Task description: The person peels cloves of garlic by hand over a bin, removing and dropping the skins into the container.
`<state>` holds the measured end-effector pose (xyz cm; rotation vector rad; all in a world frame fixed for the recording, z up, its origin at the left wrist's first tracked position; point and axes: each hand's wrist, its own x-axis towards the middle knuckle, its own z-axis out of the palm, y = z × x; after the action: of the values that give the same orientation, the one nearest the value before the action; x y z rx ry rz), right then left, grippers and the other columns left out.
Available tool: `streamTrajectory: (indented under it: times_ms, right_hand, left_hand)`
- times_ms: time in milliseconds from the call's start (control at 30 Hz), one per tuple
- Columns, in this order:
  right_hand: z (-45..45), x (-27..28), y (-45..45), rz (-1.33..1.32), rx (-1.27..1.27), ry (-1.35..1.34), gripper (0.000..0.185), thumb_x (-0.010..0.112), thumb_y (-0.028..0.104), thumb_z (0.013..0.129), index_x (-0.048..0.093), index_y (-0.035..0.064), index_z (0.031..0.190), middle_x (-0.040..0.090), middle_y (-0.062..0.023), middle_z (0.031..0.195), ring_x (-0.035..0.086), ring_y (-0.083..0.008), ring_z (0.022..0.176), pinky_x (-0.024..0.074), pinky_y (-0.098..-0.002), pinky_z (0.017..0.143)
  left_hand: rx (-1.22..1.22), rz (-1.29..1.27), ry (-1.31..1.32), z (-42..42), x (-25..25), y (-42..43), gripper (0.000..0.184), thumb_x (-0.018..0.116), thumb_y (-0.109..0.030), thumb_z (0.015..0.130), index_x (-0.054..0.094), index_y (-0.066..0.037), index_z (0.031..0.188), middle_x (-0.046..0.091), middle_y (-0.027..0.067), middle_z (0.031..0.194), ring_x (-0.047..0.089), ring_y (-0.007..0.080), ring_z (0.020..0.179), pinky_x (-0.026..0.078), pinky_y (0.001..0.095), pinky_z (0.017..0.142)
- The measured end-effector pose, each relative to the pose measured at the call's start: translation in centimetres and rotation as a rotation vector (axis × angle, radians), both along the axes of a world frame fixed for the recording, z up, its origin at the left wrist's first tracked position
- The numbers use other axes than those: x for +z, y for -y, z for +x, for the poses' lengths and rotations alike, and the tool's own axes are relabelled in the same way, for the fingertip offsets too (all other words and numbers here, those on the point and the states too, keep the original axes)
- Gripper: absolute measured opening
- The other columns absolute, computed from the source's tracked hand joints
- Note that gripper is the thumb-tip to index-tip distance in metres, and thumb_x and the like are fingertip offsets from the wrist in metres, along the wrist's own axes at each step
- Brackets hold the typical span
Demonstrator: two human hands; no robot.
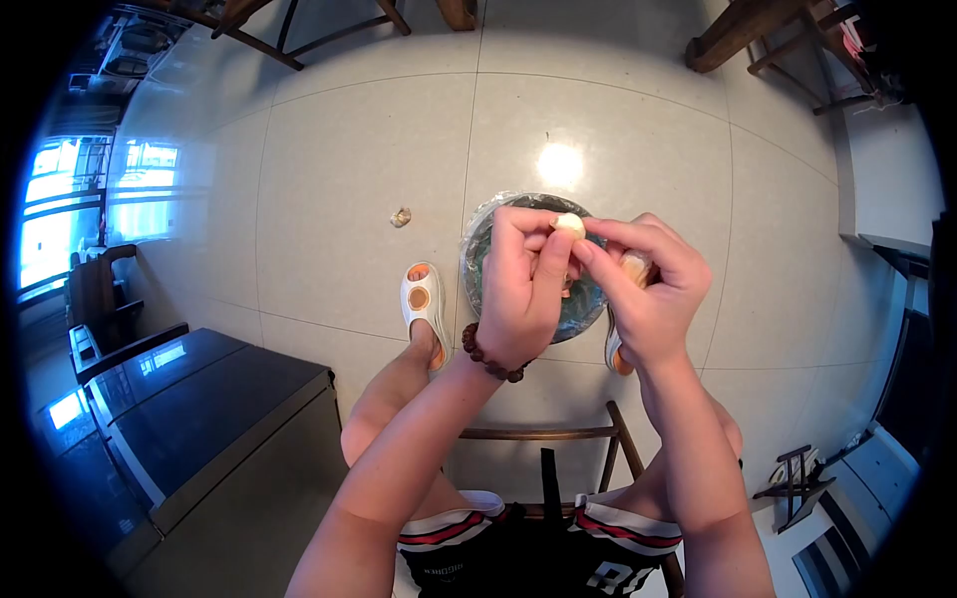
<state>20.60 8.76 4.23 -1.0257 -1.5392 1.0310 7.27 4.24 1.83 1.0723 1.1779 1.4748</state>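
A pale garlic clove (pixel 569 226) is pinched between the thumb and fingers of my left hand (pixel 523 274), which wears a brown bead bracelet. The thumb and forefinger of my right hand (pixel 653 289) touch the same clove from the other side. Against the right palm, under curled fingers, sits a larger piece of garlic (pixel 635 265) with its skin on, partly hidden. Both hands are held above a round bin (pixel 476 269) lined with clear plastic. Its contents are mostly covered by the hands.
A small piece of garlic (pixel 401 217) lies on the tiled floor left of the bin. My feet in white sandals (pixel 420 296) flank the bin. A dark glossy cabinet (pixel 209 399) stands at the left; wooden furniture legs (pixel 733 40) stand at the far side.
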Motion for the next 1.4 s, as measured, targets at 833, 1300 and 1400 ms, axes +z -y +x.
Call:
streamTrajectory:
  times_ms: [833,1300,1400]
  right_hand:
    - [1.7,-0.6,-1.7,-0.350,0.161,0.335,0.011,0.075,0.007,0.085,0.073,-0.0012,0.092,0.066,-0.0058,0.068,0.060,-0.0091,0.064,0.0486,-0.0256,0.061]
    - [1.4,2.1,-2.1,-0.555,0.276,-0.010,0.033,0.081,0.006,0.083,0.074,-0.0008,0.115,0.064,0.0034,0.075,0.054,-0.0034,0.067,0.0442,-0.0207,0.061]
    - [0.9,1.5,-1.7,-0.572,0.282,-0.056,0.035,0.081,0.006,0.083,0.073,-0.0016,0.116,0.065,0.0020,0.077,0.057,-0.0042,0.070,0.0472,-0.0208,0.064]
  left_hand:
    - [-0.143,-0.376,0.653,-2.6,1.2,-1.2,0.024,0.038,-0.027,0.112,0.051,-0.006,0.114,0.044,-0.0019,0.071,0.030,0.0035,0.054,0.027,0.0193,0.047]
    - [-0.287,-0.450,0.726,-2.7,1.3,-1.0,0.024,0.039,-0.023,0.111,0.055,-0.005,0.116,0.044,-0.0032,0.075,0.031,0.0028,0.057,0.026,0.0193,0.048]
    - [-0.341,-0.453,0.805,-2.4,0.9,-0.8,0.025,0.040,-0.023,0.111,0.056,-0.004,0.116,0.046,-0.0035,0.076,0.032,0.0026,0.057,0.026,0.0191,0.049]
